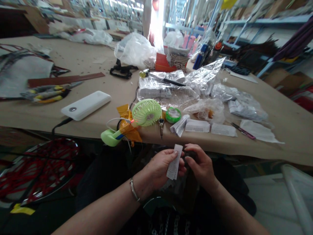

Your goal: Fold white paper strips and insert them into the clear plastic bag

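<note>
Well, in the head view, the person's left hand [160, 168] gripped a narrow white paper strip [174, 162] firmly, while the right hand [199, 166] curled around something dark [188, 155], mostly hidden, just below the edge of the desk [281, 143].

Paper slip [174, 162] pinched in left hand [160, 168]

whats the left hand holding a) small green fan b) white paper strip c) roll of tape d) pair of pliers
B: the left hand grips a white paper strip upright between its thumb and fingers, just below the table edge.
</note>
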`<state>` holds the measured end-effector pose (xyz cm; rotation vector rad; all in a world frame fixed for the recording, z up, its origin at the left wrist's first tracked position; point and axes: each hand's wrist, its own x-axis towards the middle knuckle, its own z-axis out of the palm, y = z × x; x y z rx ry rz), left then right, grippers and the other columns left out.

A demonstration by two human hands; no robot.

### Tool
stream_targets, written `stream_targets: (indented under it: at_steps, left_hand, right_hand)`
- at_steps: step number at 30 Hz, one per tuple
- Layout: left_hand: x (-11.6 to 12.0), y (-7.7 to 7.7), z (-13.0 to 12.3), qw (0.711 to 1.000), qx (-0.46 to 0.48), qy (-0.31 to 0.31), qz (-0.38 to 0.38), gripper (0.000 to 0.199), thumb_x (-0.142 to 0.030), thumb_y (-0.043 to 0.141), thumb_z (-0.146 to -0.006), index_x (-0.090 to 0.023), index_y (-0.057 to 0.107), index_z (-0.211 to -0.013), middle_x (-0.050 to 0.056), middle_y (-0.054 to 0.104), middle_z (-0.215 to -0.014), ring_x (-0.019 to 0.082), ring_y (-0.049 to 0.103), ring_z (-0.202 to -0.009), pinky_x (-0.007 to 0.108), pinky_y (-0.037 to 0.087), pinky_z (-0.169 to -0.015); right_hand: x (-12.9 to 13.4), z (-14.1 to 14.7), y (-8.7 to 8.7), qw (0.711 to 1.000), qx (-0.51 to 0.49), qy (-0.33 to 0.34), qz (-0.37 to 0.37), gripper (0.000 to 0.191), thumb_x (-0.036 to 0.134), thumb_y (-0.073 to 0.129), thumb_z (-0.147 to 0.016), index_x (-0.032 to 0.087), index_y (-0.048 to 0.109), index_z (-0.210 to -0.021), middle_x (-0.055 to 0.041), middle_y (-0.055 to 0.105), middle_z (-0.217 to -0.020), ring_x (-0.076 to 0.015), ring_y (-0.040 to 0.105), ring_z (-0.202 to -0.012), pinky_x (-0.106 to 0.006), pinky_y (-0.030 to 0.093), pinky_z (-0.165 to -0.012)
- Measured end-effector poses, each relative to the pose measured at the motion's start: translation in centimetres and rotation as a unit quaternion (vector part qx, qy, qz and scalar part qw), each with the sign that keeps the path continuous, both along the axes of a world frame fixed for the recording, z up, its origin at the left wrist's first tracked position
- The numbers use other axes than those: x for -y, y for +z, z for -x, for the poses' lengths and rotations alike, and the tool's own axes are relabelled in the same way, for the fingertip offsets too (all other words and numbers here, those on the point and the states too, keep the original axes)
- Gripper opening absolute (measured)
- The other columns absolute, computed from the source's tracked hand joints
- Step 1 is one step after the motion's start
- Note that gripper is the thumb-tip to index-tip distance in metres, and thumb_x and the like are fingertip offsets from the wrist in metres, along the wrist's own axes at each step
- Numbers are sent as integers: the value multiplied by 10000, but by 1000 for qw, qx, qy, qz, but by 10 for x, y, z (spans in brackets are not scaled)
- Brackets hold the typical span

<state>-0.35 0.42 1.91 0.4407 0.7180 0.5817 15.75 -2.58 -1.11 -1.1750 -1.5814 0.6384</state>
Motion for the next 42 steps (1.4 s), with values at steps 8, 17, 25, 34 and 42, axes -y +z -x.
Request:
stream_targets:
  at_steps: [8,17,25,34,42]
  left_hand:
    - [9,-3,2,997,3,-68,-40,179,-296,547,-819,-124,565,-864,21,581,-607,112,564,-482,212,454,-460]
    - [14,-9,5,993,-27,-107,-45,209,-314,600,-778,-116,563,-834,12,577,-572,104,553,-449,198,423,-439]
    - [11,-7,10,996,-35,-42,-69,197,-325,579,-787,-130,546,-784,-4,554,-610,91,541,-481,200,406,-456]
    - [12,-14,16,994,-51,-5,-98,181,-308,527,-811,-129,556,-803,-12,534,-603,82,523,-492,197,384,-476]
    - [12,-6,22,981,-121,59,-143,210,-337,512,-807,-135,536,-758,-19,513,-565,89,479,-487,211,372,-483]
  right_hand:
    - [-19,0,-2,845,-304,268,348,419,322,694,-702,171,587,-1078,-47,648,-912,-123,606,-674,-231,497,-622]
    - [-20,2,-5,805,-348,300,375,252,285,751,-642,168,663,-847,-66,601,-1105,-167,606,-874,-275,477,-782]
    - [-12,7,15,968,-78,130,199,376,309,609,-789,241,557,-1154,-55,595,-1127,-191,577,-992,-337,452,-888]
    - [-7,21,14,990,91,49,91,357,285,509,-853,217,519,-1204,-81,583,-1122,-209,553,-1038,-356,425,-922]
    - [-21,46,19,950,-168,41,259,186,352,609,-759,170,572,-755,30,558,-617,-94,512,-532,-210,423,-532]
